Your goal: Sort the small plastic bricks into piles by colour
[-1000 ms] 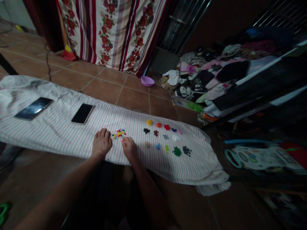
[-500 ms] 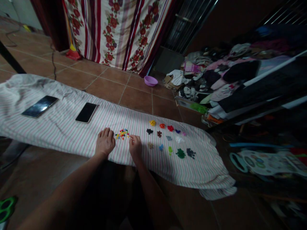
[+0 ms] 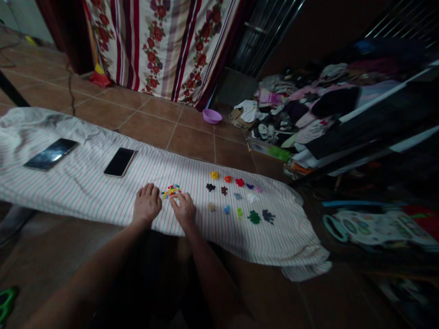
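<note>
Mixed coloured pieces [image 3: 170, 189] lie on the striped cloth [image 3: 226, 235] between the hands on my feed: just beside the left hand [image 3: 147, 203], laid flat, and at the right hand's [image 3: 185, 211] bunched fingertips; whether those pinch one, I can't tell.

Toward the left of the cloth-covered bench [image 3: 99, 196] I can see a black-screened smartphone [image 3: 119, 162], and farther left a dark glossy-screened device [image 3: 51, 154]. Beyond the far edge, a floral striped curtain [image 3: 168, 50] hangs over the tiled floor [image 3: 151, 130], a red dustpan [image 3: 100, 79] at its left and a purple basin [image 3: 212, 117] to its right. At far right I make out heaped clothes [image 3: 303, 103] beside a cardboard box [image 3: 239, 119]; nearer, a pale plastic toy panel [image 3: 373, 226]. Green-handled scissors [image 3: 13, 297] show partly at near left.
</note>
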The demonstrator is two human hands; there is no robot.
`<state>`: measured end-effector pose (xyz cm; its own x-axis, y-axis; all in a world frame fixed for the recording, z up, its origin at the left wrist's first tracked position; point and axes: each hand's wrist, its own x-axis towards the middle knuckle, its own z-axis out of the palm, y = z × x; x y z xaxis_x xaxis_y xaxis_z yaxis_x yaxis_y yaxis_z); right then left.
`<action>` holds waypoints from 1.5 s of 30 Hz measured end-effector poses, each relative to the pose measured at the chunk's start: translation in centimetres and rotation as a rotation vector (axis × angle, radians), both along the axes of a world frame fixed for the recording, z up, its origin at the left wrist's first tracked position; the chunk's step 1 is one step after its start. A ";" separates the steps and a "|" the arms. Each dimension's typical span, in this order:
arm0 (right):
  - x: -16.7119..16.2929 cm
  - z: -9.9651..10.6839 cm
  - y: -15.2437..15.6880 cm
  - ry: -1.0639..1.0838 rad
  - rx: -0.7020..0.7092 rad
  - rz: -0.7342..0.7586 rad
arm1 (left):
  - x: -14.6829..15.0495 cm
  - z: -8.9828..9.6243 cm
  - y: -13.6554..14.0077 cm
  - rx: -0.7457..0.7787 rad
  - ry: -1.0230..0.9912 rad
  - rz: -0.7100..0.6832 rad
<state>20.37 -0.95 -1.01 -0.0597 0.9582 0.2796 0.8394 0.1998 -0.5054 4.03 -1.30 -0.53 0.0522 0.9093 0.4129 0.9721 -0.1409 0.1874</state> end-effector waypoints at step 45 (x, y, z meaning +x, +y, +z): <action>0.9 -0.7 -0.1 0.257 -0.001 0.014 | -0.1 0.1 0.0 -0.011 -0.027 -0.007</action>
